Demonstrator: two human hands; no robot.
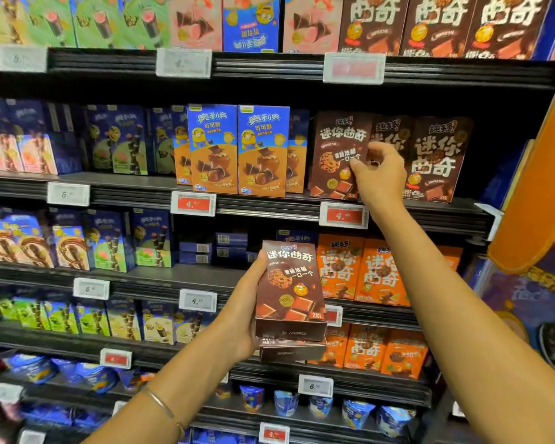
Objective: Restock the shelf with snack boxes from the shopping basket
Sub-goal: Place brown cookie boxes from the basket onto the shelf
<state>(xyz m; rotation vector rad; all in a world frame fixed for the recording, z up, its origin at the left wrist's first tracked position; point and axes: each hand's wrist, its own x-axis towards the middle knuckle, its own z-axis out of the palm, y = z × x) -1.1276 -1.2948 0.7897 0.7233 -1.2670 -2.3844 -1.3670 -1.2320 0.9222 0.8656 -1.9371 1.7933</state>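
the left hand (241, 318) gripped a brown top box (290, 290), thumb on its left edge. a low box (292, 349) of the same kind lay pressed under it in the same hand. both were up in the air in front of the shelves, not touching them. the right hand (380, 176) pinched the right edge of the shelf box (335, 155), thumb on the front and fingers curled behind. that brown box stood upright at the front edge of the shelf (269, 206), just right of the blue boxes (237, 149). a red tag (343, 215) sat on the shelf edge below it. orange boxes (359, 270) stood one shelf down.
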